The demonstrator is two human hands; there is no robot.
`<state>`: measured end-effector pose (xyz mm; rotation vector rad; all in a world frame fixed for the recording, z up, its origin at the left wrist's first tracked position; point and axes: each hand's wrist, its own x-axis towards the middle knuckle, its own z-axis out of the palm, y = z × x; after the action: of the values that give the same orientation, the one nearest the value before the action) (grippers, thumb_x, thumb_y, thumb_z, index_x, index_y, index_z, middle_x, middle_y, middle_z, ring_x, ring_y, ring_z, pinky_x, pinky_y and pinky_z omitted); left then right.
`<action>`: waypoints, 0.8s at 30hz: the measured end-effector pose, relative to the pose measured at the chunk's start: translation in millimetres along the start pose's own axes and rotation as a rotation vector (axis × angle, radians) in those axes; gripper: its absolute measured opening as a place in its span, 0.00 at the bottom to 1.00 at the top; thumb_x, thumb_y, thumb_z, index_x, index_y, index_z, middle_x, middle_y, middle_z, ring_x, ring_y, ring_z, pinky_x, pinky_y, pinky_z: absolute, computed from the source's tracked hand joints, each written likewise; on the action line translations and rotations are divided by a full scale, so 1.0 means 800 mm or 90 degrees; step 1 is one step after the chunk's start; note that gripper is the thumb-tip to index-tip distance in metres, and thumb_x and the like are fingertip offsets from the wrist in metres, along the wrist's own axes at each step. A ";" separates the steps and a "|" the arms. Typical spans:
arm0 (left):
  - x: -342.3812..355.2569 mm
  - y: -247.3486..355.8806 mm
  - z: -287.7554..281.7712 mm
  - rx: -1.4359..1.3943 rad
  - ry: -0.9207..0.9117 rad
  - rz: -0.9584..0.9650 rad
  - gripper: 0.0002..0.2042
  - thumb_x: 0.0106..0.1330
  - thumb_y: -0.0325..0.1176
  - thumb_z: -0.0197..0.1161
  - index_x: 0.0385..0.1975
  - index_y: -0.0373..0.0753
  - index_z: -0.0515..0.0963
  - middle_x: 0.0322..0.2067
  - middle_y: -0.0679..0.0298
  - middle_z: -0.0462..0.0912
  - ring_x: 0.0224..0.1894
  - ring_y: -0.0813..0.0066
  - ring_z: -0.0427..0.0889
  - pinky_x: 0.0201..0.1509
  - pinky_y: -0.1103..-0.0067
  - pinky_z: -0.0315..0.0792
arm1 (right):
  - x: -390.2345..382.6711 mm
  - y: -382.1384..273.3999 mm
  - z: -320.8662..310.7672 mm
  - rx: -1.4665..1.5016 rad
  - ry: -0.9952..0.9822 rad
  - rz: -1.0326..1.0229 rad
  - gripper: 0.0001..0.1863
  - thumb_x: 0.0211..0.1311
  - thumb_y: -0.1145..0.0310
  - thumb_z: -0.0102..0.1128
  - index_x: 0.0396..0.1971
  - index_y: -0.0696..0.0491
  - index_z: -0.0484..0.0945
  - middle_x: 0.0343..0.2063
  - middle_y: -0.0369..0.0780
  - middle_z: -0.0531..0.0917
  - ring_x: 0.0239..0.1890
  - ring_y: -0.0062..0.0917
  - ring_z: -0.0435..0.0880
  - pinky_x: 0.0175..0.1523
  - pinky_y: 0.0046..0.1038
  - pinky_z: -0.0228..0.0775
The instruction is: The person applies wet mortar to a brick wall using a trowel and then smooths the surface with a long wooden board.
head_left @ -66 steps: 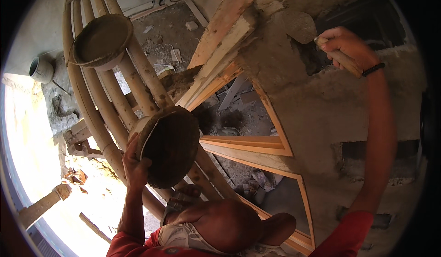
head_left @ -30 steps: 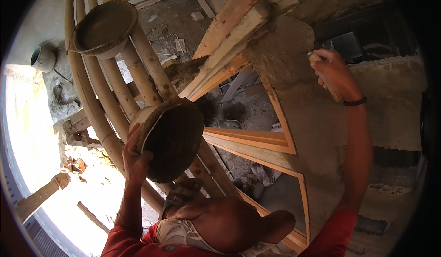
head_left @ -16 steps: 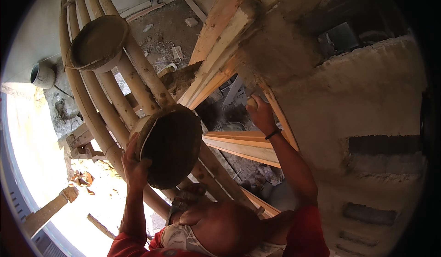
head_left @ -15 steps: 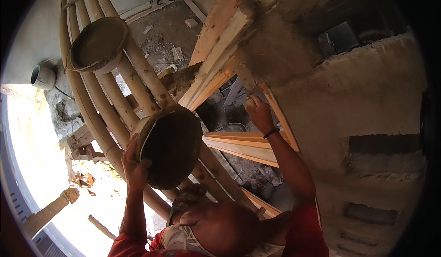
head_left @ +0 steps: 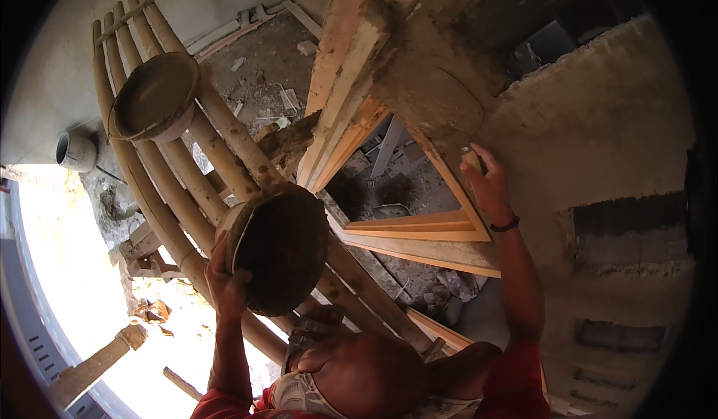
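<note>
My left hand point(head_left: 228, 277) grips the near-left rim of a round, deep basin point(head_left: 280, 251), tilted so that its dark inside shows. The basin rests against the bamboo poles. My right hand point(head_left: 490, 183) is raised at the wall, closed around the pale handle of what looks like a plastering trowel point(head_left: 471, 157). Its blade is hard to tell from the mud-coloured plaster point(head_left: 434, 93) beyond it. Just left of that hand is a wooden window frame point(head_left: 426, 221). My bare knee and foot are below the basin, on the poles.
A second basin point(head_left: 157, 97) filled with grey-brown mix stands farther along the bamboo scaffold point(head_left: 142, 172). A pale bucket point(head_left: 76, 152) lies at far left. Rubble covers the floor point(head_left: 258, 67) below. Recesses point(head_left: 632, 232) open in the right-hand wall.
My right hand has moved right and slightly up, from the window frame's edge onto the wall, with the trowel still in it. My left hand keeps its hold on the basin.
</note>
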<state>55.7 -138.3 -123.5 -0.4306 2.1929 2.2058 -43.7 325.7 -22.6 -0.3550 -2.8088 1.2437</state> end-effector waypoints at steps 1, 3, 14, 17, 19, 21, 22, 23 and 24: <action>0.000 -0.004 0.001 -0.005 -0.001 0.002 0.37 0.35 0.31 0.55 0.55 0.26 0.73 0.60 0.47 0.72 0.65 0.58 0.68 0.71 0.70 0.56 | -0.010 -0.002 -0.012 0.021 0.015 -0.004 0.27 0.61 0.66 0.63 0.59 0.60 0.71 0.25 0.34 0.77 0.25 0.13 0.72 0.31 0.21 0.68; 0.000 -0.007 0.000 -0.007 0.003 0.007 0.37 0.35 0.31 0.55 0.55 0.26 0.73 0.60 0.46 0.71 0.65 0.58 0.67 0.71 0.70 0.56 | -0.023 -0.003 -0.034 0.047 0.023 -0.001 0.26 0.61 0.68 0.62 0.59 0.60 0.70 0.25 0.33 0.77 0.25 0.13 0.72 0.31 0.20 0.67; -0.003 -0.004 0.004 0.014 -0.005 0.031 0.36 0.36 0.30 0.55 0.55 0.26 0.73 0.60 0.46 0.71 0.65 0.58 0.68 0.70 0.70 0.58 | -0.083 -0.018 -0.033 -0.139 0.048 -0.170 0.24 0.59 0.67 0.64 0.53 0.63 0.72 0.37 0.48 0.83 0.37 0.31 0.83 0.42 0.29 0.73; -0.003 -0.004 0.006 0.005 0.005 0.018 0.36 0.36 0.30 0.55 0.55 0.26 0.73 0.60 0.47 0.71 0.64 0.59 0.69 0.69 0.71 0.59 | -0.070 0.012 0.023 -0.193 -0.073 -0.153 0.23 0.56 0.67 0.64 0.51 0.61 0.74 0.41 0.55 0.82 0.45 0.42 0.84 0.48 0.34 0.74; -0.003 -0.001 0.008 -0.023 -0.011 -0.002 0.36 0.36 0.29 0.55 0.55 0.26 0.73 0.60 0.47 0.71 0.64 0.60 0.69 0.69 0.72 0.59 | -0.057 0.029 0.049 -0.252 -0.112 -0.100 0.23 0.56 0.67 0.63 0.51 0.61 0.74 0.42 0.55 0.82 0.46 0.44 0.83 0.49 0.36 0.74; -0.002 0.001 0.006 -0.027 -0.019 0.007 0.36 0.36 0.28 0.55 0.55 0.26 0.73 0.60 0.48 0.71 0.63 0.61 0.70 0.69 0.72 0.59 | -0.042 0.036 0.059 -0.283 -0.115 -0.077 0.23 0.56 0.67 0.63 0.51 0.61 0.74 0.42 0.54 0.82 0.46 0.45 0.82 0.50 0.38 0.74; -0.002 0.000 0.006 -0.020 -0.021 0.023 0.35 0.36 0.27 0.55 0.55 0.26 0.73 0.60 0.48 0.71 0.63 0.61 0.70 0.69 0.72 0.60 | -0.034 0.037 0.057 -0.290 -0.099 -0.081 0.24 0.56 0.67 0.63 0.52 0.61 0.74 0.42 0.54 0.82 0.46 0.45 0.82 0.50 0.38 0.74; -0.002 -0.001 0.006 -0.013 -0.023 0.039 0.35 0.37 0.27 0.54 0.55 0.26 0.73 0.59 0.49 0.72 0.62 0.62 0.71 0.68 0.73 0.60 | -0.028 0.038 0.053 -0.296 -0.081 -0.083 0.24 0.56 0.67 0.63 0.52 0.61 0.74 0.41 0.54 0.82 0.45 0.45 0.82 0.50 0.38 0.74; 0.000 0.000 0.004 0.002 -0.019 0.039 0.35 0.37 0.27 0.54 0.55 0.26 0.73 0.59 0.49 0.72 0.62 0.62 0.71 0.68 0.73 0.61 | -0.024 0.038 0.042 -0.285 -0.052 -0.090 0.24 0.56 0.67 0.63 0.53 0.61 0.74 0.41 0.53 0.82 0.45 0.45 0.82 0.50 0.38 0.74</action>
<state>55.4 -134.8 -123.4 -0.3316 2.2231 2.2235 -23.7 316.6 -66.6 -0.1176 -3.1009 0.6093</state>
